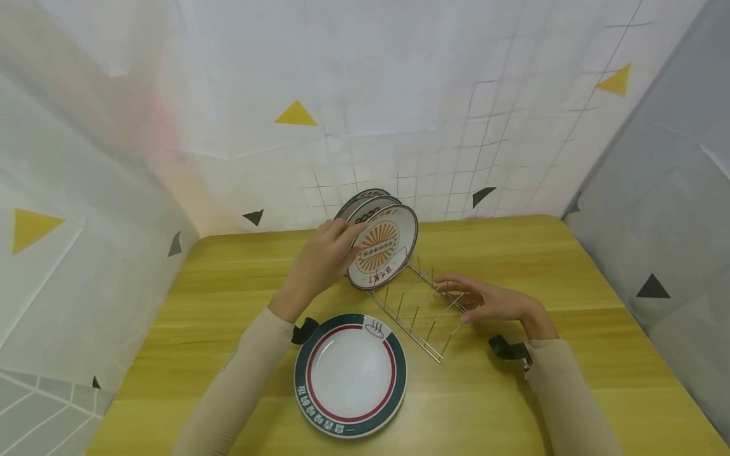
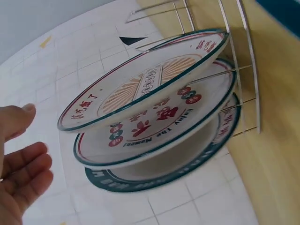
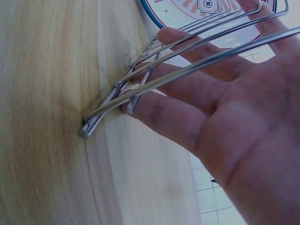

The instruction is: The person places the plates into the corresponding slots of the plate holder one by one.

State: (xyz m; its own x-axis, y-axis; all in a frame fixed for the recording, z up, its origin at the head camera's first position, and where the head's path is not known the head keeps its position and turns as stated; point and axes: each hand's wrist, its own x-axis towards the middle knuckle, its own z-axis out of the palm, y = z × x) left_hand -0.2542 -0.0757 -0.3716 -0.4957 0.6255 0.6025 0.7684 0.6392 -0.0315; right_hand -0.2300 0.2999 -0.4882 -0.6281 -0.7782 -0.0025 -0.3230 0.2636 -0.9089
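While three plates [image 1: 372, 206] stand on edge at one end of the wire rack [image 1: 406, 328], a sunburst plate [image 1: 381, 247] foremost, the left hand [image 1: 325, 256] is released beside their rims, apart from them in its wrist view; the right hand [image 1: 496, 303], loosely extended and grasping nothing, has its fingers at the wires of the other end, and a red-ringed plate [image 1: 350, 373] lies flat on the tabletop [image 1: 473, 405]

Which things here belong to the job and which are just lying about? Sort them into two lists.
Job:
- rack, right hand at it
- three racked plates, left hand near them
- flat plate, probably, near the rack

Just there:
- table, as support
- yellow triangles and dark triangles on the walls
- wrist cameras, worn
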